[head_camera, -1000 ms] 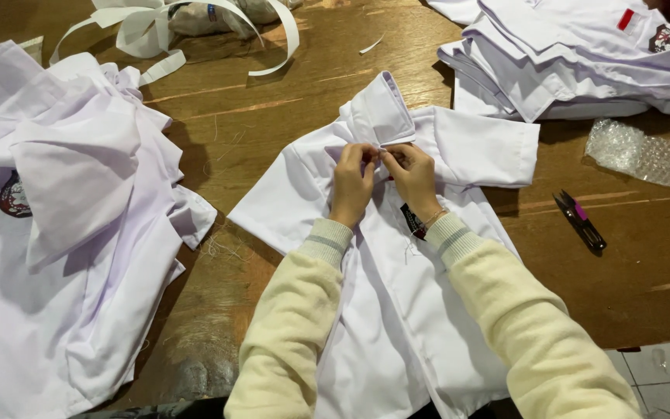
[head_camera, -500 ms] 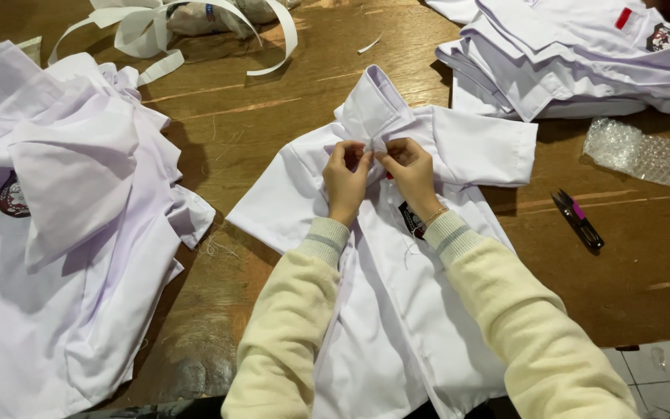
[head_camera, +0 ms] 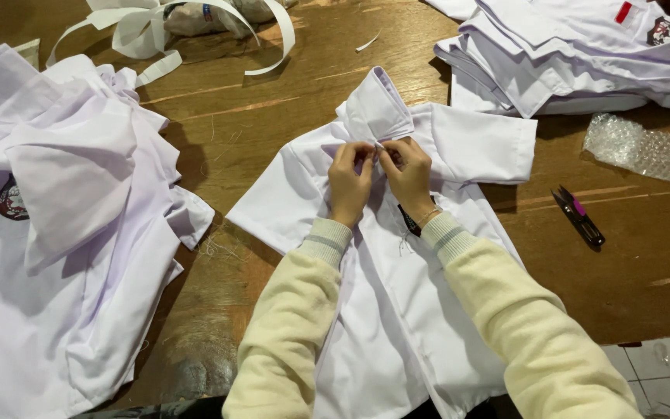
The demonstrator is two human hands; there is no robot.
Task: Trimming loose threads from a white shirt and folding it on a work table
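thread snips [head_camera: 579, 216], bubble wrap [head_camera: 644, 148], white strips [head_camera: 195, 23], shirt piles [head_camera: 56, 233].

On the brown wooden table [head_camera: 273, 132], the white short-sleeved shirt [head_camera: 397, 310] lies right before you. To its left sits a heap of white shirts [head_camera: 63, 233]; behind it to the right, a folded stack of white shirts [head_camera: 583, 62]. Right of it lie the black thread snips [head_camera: 579, 217], with the clear bubble wrap piece [head_camera: 645, 147] behind them.

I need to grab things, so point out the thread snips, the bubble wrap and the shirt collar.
thread snips [head_camera: 579, 218], head view, on the dark handles
bubble wrap [head_camera: 644, 149], head view, its middle
shirt collar [head_camera: 378, 105], head view, the raised flap
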